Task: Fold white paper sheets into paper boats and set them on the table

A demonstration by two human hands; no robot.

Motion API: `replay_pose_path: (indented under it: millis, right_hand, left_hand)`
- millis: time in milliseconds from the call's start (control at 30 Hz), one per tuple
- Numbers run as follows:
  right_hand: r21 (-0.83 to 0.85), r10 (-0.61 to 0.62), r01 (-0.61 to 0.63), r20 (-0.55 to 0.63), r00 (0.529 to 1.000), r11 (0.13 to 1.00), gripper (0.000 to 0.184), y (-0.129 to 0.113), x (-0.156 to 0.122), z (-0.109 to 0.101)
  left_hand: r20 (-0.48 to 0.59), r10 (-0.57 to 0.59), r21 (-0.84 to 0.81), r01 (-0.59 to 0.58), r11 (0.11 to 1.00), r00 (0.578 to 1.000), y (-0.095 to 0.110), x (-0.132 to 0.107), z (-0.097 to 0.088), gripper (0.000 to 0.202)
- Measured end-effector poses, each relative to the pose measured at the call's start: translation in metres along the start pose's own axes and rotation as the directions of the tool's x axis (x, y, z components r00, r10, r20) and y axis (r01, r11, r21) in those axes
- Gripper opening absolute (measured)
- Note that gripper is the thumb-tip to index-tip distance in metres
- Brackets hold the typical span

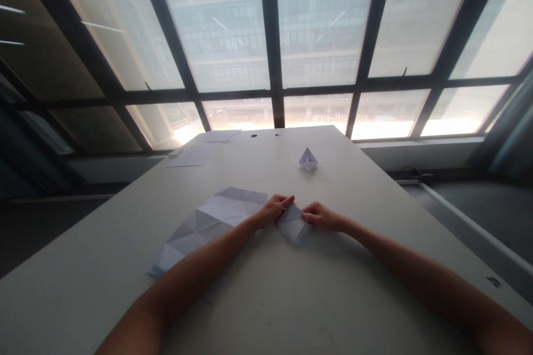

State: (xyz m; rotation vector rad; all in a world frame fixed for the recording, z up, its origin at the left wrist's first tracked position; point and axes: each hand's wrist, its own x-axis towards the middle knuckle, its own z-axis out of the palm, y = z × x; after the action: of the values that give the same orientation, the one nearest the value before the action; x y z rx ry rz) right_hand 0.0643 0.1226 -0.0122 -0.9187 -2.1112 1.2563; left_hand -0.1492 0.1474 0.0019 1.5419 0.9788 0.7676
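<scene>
Between my two hands is a small folded sheet of white paper [292, 225], roughly diamond-shaped, just over the tabletop. My left hand [275, 209] pinches its upper left edge, thumb and fingers closed on it. At the right corner, my right hand [320, 216] grips the same paper with curled fingers. A larger creased paper sheet [212, 217] lies opened out to the left, partly hidden behind my left forearm. Farther off stands a folded paper boat [308, 161] with a pointed peak.
The long white table [258, 310] reaches toward tall windows [316, 22]. Flat paper sheets [189, 155] lie at its far left. Near the far end are small round holes [254, 135]. A small dark item [493, 282] sits by the right edge.
</scene>
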Motion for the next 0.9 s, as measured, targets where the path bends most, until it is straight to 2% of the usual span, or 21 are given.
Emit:
replay_pose_path:
  millis: [100,300,467,667,900]
  right_hand:
    - [-0.017,-0.014,0.014,-0.027,1.000,1.000,0.038,-0.002,-0.001,0.000]
    - [-0.029,-0.028,0.025,-0.095,0.995,0.999,0.041,0.000,0.000,0.001]
    - [-0.013,-0.042,0.040,-0.157,0.987,0.999,0.042,0.007,0.002,0.004]
    - [-0.015,-0.045,0.042,-0.270,0.962,0.999,0.041,0.009,0.004,0.005]
    - [-0.029,-0.059,0.053,-0.285,0.957,0.998,0.041,0.009,0.004,0.005]
  left_hand:
    - [0.012,-0.004,0.010,0.004,1.000,1.000,-0.002,0.002,-0.001,0.065]
    - [0.086,0.076,0.070,-0.082,0.994,0.993,-0.001,0.001,-0.004,0.057]
    - [0.095,0.065,0.052,-0.071,0.996,0.993,0.001,0.001,-0.004,0.055]
    - [0.029,0.055,0.064,-0.056,0.996,0.998,0.000,0.000,-0.004,0.054]
    - [-0.031,0.037,0.070,-0.035,0.997,0.999,0.002,-0.001,-0.002,0.053]
